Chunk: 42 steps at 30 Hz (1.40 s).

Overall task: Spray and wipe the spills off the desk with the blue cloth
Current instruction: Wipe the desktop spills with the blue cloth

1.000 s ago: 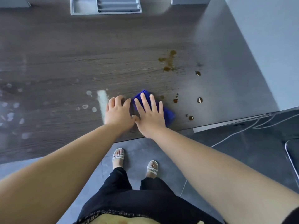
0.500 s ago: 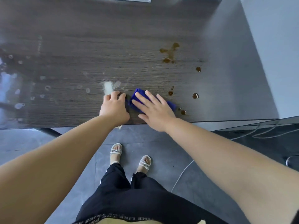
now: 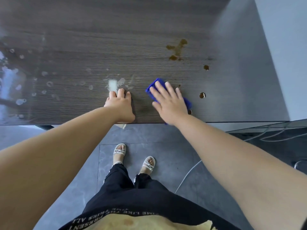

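In the head view, the dark grey wood-grain counter fills the upper half, and the task looks, at a guess, somewhere near its middle. The right hand lies flat with fingers spread on the folded blue cloth, pressing it to the counter close to the front edge; the cloth shows only past the fingertips and at the little-finger side. At 9 o'clock from the cloth, a little apart, the left hand rests on the counter with loosely bent fingers and holds nothing that shows. The strip between the two hands shows no stains and looks dealt with. Much remains: a large brown splatter sits well off at 1 o'clock from the cloth, a brown drop lies at 2 o'clock, another brown drop waits near at 3 o'clock, and a small brown spot touches the cloth's edge at 5 o'clock, by the wrist. At 12 o'clock from the left hand's fingers a whitish wet smear is unwiped, and pale droplets are scattered far out at 9 o'clock. No spray bottle is in view, so I cannot tell whether spraying is finished.
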Each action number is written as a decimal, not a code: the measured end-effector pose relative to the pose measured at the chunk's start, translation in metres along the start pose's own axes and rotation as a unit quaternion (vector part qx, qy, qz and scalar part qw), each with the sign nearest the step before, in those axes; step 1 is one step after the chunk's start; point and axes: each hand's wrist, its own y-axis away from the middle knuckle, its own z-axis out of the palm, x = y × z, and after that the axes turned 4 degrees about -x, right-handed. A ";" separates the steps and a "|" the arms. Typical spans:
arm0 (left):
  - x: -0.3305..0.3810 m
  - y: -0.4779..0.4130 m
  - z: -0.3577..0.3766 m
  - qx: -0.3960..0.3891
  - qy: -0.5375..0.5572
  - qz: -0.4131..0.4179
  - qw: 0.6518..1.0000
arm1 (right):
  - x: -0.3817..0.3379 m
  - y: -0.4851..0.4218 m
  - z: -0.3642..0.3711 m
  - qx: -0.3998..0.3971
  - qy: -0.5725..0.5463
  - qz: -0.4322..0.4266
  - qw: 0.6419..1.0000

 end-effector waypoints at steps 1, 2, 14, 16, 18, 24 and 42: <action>0.001 0.000 0.001 0.001 -0.003 -0.004 1.000 | 0.001 -0.005 -0.002 0.000 -0.026 0.052 0.998; 0.002 0.000 0.002 0.003 -0.006 -0.009 1.000 | -0.005 -0.008 -0.006 0.002 -0.043 0.090 0.995; -0.001 0.003 0.005 0.012 0.001 -0.002 1.000 | 0.011 -0.005 -0.008 -0.018 -0.042 0.089 0.995; 0.000 0.003 0.006 0.011 -0.002 -0.004 1.000 | -0.009 0.005 -0.004 -0.020 -0.045 0.103 0.994; 0.001 0.002 0.006 0.015 -0.010 -0.007 1.000 | -0.021 0.027 0.008 -0.026 -0.007 0.017 0.999; 0.006 0.003 0.002 0.004 -0.014 -0.018 1.000 | 0.038 0.015 -0.003 -0.039 0.009 0.007 0.999; 0.077 -0.018 -0.011 0.020 0.017 0.021 0.999 | 0.037 0.059 0.020 0.016 -0.011 0.008 1.000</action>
